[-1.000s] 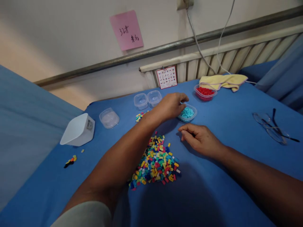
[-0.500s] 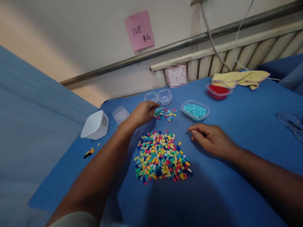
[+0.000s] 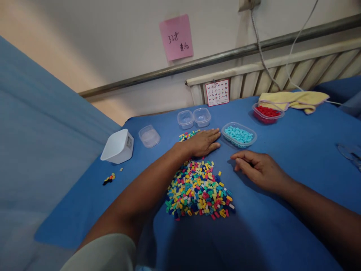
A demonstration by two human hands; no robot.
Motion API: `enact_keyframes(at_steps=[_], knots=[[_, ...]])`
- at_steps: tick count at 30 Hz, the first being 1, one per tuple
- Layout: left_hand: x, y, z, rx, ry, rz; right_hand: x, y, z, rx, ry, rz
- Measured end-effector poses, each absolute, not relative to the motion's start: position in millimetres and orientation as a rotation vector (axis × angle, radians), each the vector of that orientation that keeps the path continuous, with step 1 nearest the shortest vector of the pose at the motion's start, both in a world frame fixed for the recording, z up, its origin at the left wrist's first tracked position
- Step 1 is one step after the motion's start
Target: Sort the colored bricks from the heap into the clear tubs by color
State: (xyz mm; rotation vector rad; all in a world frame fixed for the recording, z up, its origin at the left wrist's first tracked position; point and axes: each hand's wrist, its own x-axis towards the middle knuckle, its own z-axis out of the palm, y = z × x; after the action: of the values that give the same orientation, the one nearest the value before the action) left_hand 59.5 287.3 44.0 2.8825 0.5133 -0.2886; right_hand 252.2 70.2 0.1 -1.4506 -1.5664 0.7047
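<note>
The white bin [image 3: 117, 146] sits left of centre. At centre, the left hand [image 3: 205, 143] lies flat, fingers extended, partly covering the small brick cluster [image 3: 186, 135]; its forearm obstructs the edge of the large brick pile [image 3: 201, 192]. Right of it stands the turquoise-brick container [image 3: 239, 135]. Below that, the right hand [image 3: 259, 169] is curled; whether its fingertips touch cannot be determined.

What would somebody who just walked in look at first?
Probably the big heap of colorful bricks in the middle of the blue cloth. Next might be the bright red pieces in a clear tub beside the yellow towel, and the pink note on the wall.
</note>
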Motion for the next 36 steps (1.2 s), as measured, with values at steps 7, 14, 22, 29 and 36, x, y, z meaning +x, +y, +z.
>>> enact_keyframes(at_steps=[7,14,22,29,36], knots=[[18.2,254.2,51.7,2.792,0.567,-0.360,253.1,68.1,-5.2,-1.464,-1.584,0.724],[-4.2,289.0,62.4,2.722,0.775,-0.170,252.5,68.4,-3.2,-1.478,-1.613,0.686],[13.7,328.5,34.9,2.764,0.632,-0.116,253.3,69.6,-1.1,-1.454,-1.571,0.734],[-17.7,294.0,42.0,2.718,0.644,-0.199,251.7,67.9,3.2,-1.464,-1.601,0.700],[-47.7,280.9,60.6,2.730,0.871,-0.159,252.7,68.4,1.3,-1.483,-1.607,0.677]])
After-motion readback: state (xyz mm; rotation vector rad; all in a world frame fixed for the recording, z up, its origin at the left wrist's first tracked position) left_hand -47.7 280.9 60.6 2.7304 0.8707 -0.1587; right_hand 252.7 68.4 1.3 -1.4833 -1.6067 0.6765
